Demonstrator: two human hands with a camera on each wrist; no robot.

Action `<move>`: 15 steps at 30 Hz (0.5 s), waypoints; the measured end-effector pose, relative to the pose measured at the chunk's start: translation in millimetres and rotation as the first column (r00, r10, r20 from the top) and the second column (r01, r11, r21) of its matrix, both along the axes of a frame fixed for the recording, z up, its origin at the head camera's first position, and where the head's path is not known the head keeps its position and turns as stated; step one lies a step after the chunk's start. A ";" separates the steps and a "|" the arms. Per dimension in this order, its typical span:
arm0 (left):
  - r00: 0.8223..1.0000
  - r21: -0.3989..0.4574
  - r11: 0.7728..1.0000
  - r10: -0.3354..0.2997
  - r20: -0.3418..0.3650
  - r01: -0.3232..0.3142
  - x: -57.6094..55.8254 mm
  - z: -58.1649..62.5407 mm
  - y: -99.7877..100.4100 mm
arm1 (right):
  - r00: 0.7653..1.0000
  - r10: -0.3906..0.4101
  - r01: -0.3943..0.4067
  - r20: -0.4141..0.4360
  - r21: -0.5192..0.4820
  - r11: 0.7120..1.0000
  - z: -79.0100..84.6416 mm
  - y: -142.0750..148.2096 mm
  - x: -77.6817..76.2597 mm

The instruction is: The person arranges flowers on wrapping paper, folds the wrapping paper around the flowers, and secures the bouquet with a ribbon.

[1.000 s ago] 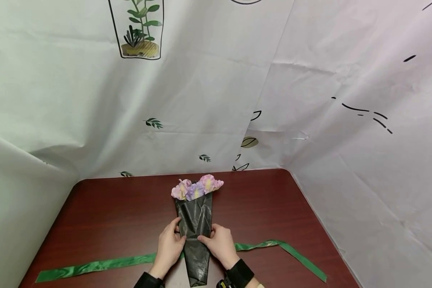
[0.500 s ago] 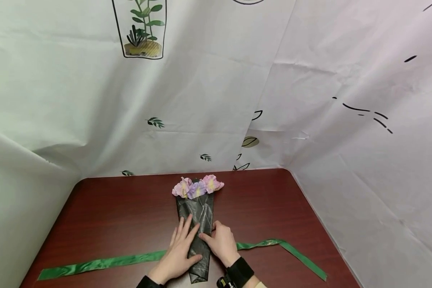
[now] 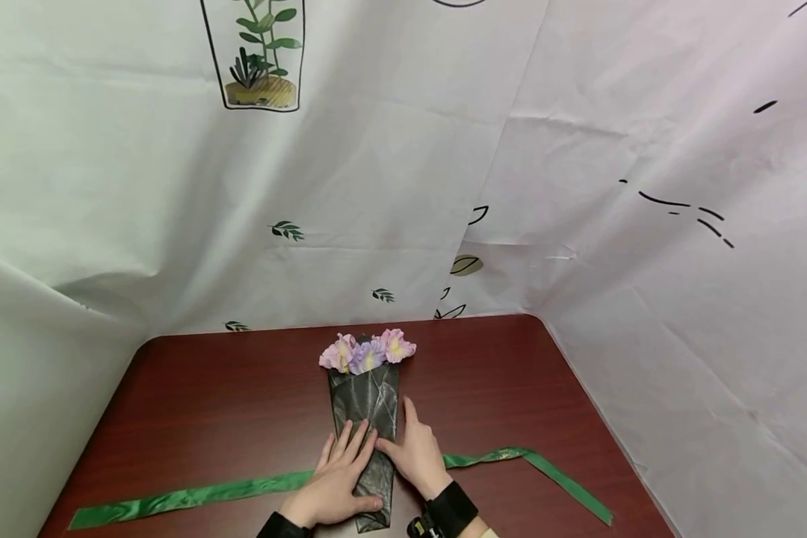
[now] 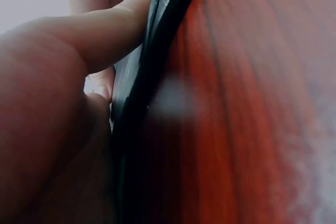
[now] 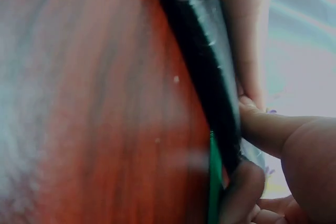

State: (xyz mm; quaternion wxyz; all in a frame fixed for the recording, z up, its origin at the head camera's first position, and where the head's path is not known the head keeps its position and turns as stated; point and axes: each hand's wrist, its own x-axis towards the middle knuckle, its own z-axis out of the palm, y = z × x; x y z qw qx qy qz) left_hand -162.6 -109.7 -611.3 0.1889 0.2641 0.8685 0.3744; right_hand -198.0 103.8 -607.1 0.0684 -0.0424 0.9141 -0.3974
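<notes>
A small bouquet lies on the table, with pink and purple flowers (image 3: 368,353) showing at the far end of its black wrapping paper (image 3: 365,396). My left hand (image 3: 336,478) rests flat across the lower wrapping, fingers spread. On the right side, my right hand (image 3: 418,457) holds the wrapping's edge, thumb on top and a fingertip against the side in the right wrist view; its index finger points forward. A green ribbon (image 3: 195,497) comes out on both sides of the bouquet; its middle is hidden. The left wrist view shows the wrapping's folded lower edge (image 4: 139,72).
The dark red wooden table (image 3: 242,403) has rounded far corners. White printed cloth (image 3: 376,187) hangs behind it and along both sides. The ribbon's right part bends toward the table's right edge.
My left hand has let go of the wrapping's left edge and come to lie flat on top, then slid slightly nearer. My right index finger has straightened forward.
</notes>
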 end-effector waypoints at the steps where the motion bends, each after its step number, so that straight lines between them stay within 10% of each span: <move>1: 1.000 -0.013 1.000 0.000 -0.004 0.000 0.1 -0.9 0.4 | 1.000 0.017 -0.017 -0.003 0.005 1.000 1.1 0.6 1.7; 15: 0.999 0.052 0.998 0.029 -0.040 -0.027 5.9 -2.5 -6.7 | 0.982 0.175 -0.179 0.078 0.051 0.983 26.7 26.3 33.2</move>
